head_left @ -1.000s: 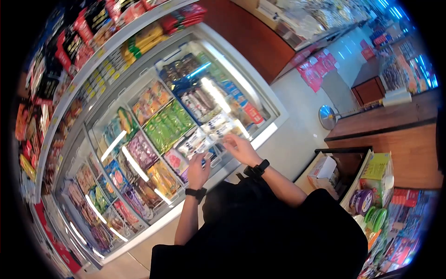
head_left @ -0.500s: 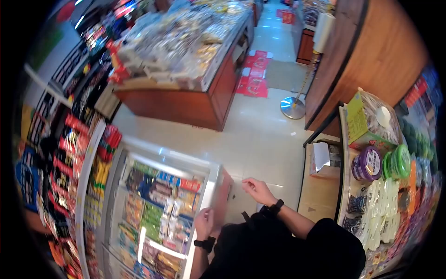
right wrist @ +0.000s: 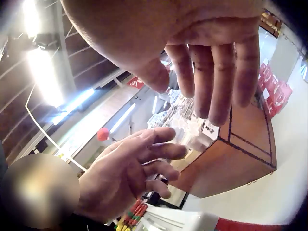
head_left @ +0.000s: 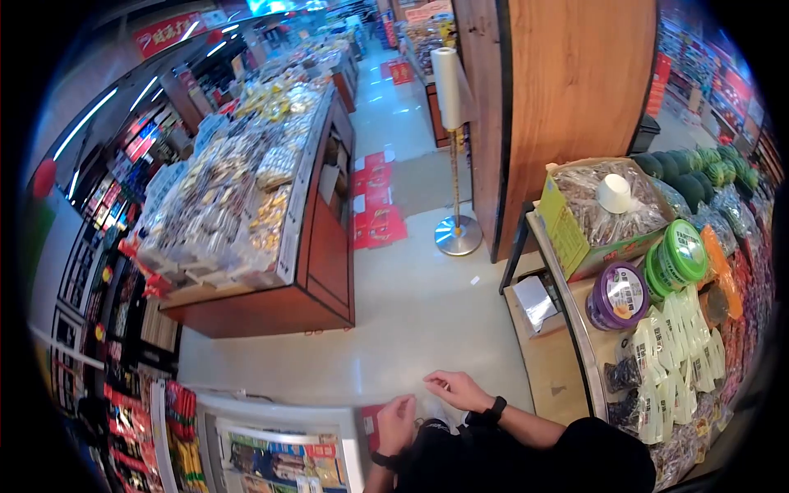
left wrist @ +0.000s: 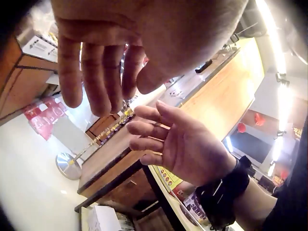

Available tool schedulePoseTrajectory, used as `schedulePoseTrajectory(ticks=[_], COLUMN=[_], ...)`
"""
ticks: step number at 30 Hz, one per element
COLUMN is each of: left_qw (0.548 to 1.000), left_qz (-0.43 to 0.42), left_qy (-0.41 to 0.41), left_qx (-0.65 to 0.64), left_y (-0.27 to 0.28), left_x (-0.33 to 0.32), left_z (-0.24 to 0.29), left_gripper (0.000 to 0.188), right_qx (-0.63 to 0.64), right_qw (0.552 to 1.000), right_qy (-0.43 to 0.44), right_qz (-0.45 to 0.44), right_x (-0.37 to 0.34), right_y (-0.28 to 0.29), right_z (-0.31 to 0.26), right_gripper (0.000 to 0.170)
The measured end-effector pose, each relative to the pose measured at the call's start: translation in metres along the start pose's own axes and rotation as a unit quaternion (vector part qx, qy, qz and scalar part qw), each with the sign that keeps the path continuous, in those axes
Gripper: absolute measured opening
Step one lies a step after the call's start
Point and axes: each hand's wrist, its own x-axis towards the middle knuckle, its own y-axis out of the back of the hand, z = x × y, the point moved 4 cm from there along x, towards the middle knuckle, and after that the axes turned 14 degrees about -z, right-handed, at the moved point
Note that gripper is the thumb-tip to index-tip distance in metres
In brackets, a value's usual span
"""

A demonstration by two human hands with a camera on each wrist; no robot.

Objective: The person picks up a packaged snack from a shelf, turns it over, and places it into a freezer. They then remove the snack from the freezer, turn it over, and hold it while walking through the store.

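Observation:
Both hands hang empty in front of the body, fingers loosely bent. In the head view the left hand (head_left: 397,426) is lower, close to the corner of a white chest freezer (head_left: 352,435). The right hand (head_left: 460,390) is a little higher and to its right, over the floor. Seen from the left wrist, the left hand (left wrist: 139,38) fills the top with its fingers pointing down, the right hand (left wrist: 185,151) beyond it. From the right wrist, the right hand (right wrist: 207,43) shows nothing in its palm, and the left hand (right wrist: 127,175) has its fingers spread.
A wooden display counter (head_left: 271,308) heaped with packaged goods stands ahead left. Rightward, a shelf carries a purple tub (head_left: 618,296), a green tub (head_left: 678,255) and an open carton (head_left: 559,234). A post with a round metal base (head_left: 458,236) stands by the wooden panel (head_left: 567,90).
The view has swung up and right, from the freezer's wrapped goods to the aisle. Both hands have moved away from over the freezer and come closer together.

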Motion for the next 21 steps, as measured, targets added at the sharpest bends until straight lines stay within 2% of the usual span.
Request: schedulePoseTrajectory(ticks=[3, 10, 16, 21], left_qw=[0.999, 0.991, 0.981, 0.974], left_qz=[-0.049, -0.061, -0.092, -0.161], left_qy=[0.0, -0.104, -0.15, -0.153], left_qx=[-0.022, -0.062, -0.078, -0.04], left_y=[-0.005, 0.014, 0.045, 0.056], left_x=[0.046, 0.181, 0.293, 0.367], left_z=[0.0, 0.011, 0.025, 0.03], left_gripper=[0.019, 0.019, 0.018, 0.02], right_qx=[-0.005, -0.084, -0.115, -0.141], right_qw=[1.0, 0.996, 0.991, 0.982], right_qy=[-0.01, -0.043, -0.056, -0.08], right_qz=[0.01, 0.006, 0.03, 0.098], right_x=[0.018, 0.109, 0.189, 0.227], right_y=[0.023, 0.086, 0.143, 0.185], right_z=[0.004, 0.001, -0.013, 0.022], right_gripper=[0.029, 0.031, 0.031, 0.029])
